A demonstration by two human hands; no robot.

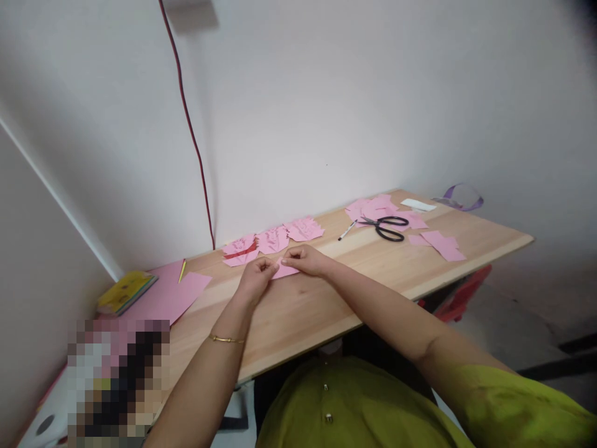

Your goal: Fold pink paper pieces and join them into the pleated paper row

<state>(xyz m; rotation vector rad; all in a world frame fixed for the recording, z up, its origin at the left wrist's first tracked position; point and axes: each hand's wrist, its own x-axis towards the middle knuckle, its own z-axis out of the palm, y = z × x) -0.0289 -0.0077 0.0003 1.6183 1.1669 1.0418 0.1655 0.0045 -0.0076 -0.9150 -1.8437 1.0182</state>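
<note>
Between my two hands, at the middle of the table, is a small piece of pink paper (285, 270). My left hand (257, 277) pinches its left side with thumb and forefinger. On the upper right, my right hand (305, 258) grips the same paper with fingers curled, so part of it is hidden. Just beyond my hands lie cut pink paper pieces with ragged edges: one with a red strip (241, 252), a middle piece (273, 238) and a right-hand piece (304, 229).
Black-handled scissors (385, 227) and a pen (347, 230) lie beside a pile of pink pieces (373, 205) at the right. More pink slips (443, 244) sit near the right edge. Leftward are a large pink sheet (170, 292), a yellow pencil (182, 271) and a yellow book (125, 291).
</note>
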